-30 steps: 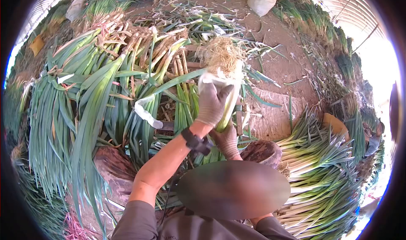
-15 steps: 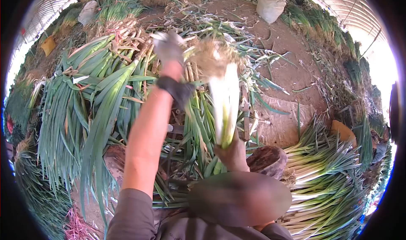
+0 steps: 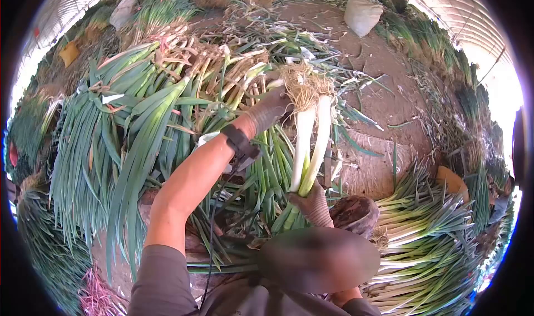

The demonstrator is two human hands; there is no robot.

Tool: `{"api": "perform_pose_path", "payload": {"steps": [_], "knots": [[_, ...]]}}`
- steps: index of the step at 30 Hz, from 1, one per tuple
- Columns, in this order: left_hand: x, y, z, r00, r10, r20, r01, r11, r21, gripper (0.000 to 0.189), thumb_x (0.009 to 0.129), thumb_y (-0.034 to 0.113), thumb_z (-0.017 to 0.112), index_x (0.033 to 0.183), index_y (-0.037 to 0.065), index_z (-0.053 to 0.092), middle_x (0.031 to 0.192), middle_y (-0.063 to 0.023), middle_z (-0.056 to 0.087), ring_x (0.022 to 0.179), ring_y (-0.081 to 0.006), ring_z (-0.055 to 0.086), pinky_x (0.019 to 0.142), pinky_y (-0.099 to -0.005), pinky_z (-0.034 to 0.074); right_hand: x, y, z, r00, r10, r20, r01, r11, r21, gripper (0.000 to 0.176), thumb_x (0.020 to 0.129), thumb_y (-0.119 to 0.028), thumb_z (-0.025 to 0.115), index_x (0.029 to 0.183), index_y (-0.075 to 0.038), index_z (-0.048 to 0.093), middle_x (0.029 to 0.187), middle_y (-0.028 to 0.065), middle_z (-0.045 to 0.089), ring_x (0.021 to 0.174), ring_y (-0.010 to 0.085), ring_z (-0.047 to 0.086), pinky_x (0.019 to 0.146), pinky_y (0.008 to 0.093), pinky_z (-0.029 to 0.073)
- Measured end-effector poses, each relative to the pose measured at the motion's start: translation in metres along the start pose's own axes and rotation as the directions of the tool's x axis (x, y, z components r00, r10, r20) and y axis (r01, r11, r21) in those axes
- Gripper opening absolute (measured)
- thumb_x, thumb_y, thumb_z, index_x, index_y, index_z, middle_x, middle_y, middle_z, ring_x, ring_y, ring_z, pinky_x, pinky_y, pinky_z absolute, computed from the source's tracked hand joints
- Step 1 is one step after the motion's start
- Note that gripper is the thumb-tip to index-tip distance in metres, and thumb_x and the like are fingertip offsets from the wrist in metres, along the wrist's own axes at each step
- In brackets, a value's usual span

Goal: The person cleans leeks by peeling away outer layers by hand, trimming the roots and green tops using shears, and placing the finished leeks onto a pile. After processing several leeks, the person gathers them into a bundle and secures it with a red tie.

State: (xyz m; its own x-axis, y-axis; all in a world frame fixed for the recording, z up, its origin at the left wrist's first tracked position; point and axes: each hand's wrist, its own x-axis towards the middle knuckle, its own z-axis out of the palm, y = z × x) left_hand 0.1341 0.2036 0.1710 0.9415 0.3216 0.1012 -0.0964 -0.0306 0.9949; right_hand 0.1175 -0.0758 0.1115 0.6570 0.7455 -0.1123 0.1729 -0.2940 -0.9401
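My right hand [image 3: 312, 205], in a dirty glove, is closed around the lower stems of a few long green onions [image 3: 303, 149]. They stand upright with white shanks and a tangle of pale roots [image 3: 307, 87] at the top. My left hand [image 3: 270, 110], also gloved, is at the left side of the roots. Its fingertips are partly hidden there, so their grip cannot be made out. A dark band [image 3: 240, 143] circles my left wrist. Behind and below the held stems lie more green leaves [image 3: 267, 171].
Untrimmed green onions [image 3: 122, 132] are heaped at my left. Cleaned ones with white shanks [image 3: 417, 243] lie in a pile at my right. A whitish sack [image 3: 362, 14] stands at the back on the soil. A blurred dark oval [image 3: 317, 260] covers part of my right forearm.
My left hand has come down and right, from above the heap to the roots of the held onions. The onions in my right hand now lean slightly right, their roots no longer motion-blurred.
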Motion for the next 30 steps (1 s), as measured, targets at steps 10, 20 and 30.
{"api": "perform_pose_path", "payload": {"steps": [10, 20, 30], "knots": [[0.005, -0.013, 0.014, 0.856, 0.332, -0.397, -0.141, 0.887, 0.439, 0.022, 0.089, 0.013, 0.065, 0.098, -0.006, 0.066, 0.081, -0.0237, 0.068, 0.075, -0.0347, 0.067, 0.071, -0.0397, 0.051, 0.003, 0.030, 0.017, 0.969, -0.206, -0.138, 0.188, 0.973, -0.132, 0.047, 0.079, -0.007, 0.073, 0.121, 0.005, 0.056, 0.097, 0.0153, 0.068, 0.087, 0.0229, 0.067, 0.081, 0.0349, 0.055], [0.012, 0.002, -0.035, 0.961, 0.173, -0.216, 0.200, 0.108, 0.974, 0.027, 0.094, 0.019, 0.055, 0.117, 0.012, 0.067, 0.115, -0.0103, 0.069, 0.104, -0.0244, 0.065, 0.092, -0.0369, 0.050, -0.006, -0.001, 0.019, 0.966, -0.222, -0.132, 0.203, 0.969, -0.138, 0.075, 0.076, -0.004, 0.066, 0.146, 0.005, 0.041, 0.118, 0.0267, 0.065, 0.108, 0.0340, 0.067, 0.095, 0.0399, 0.051], [0.038, 0.032, -0.107, 0.907, 0.411, -0.092, 0.207, -0.245, 0.947, 0.022, 0.095, 0.024, 0.054, 0.108, 0.015, 0.069, 0.102, -0.0041, 0.070, 0.092, -0.0214, 0.066, 0.084, -0.0361, 0.053, -0.037, -0.015, 0.002, 0.990, -0.057, -0.129, 0.034, 0.985, -0.172, 0.080, 0.076, -0.012, 0.071, 0.148, 0.004, 0.040, 0.109, 0.0291, 0.067, 0.099, 0.0412, 0.069, 0.087, 0.0423, 0.055]]}}
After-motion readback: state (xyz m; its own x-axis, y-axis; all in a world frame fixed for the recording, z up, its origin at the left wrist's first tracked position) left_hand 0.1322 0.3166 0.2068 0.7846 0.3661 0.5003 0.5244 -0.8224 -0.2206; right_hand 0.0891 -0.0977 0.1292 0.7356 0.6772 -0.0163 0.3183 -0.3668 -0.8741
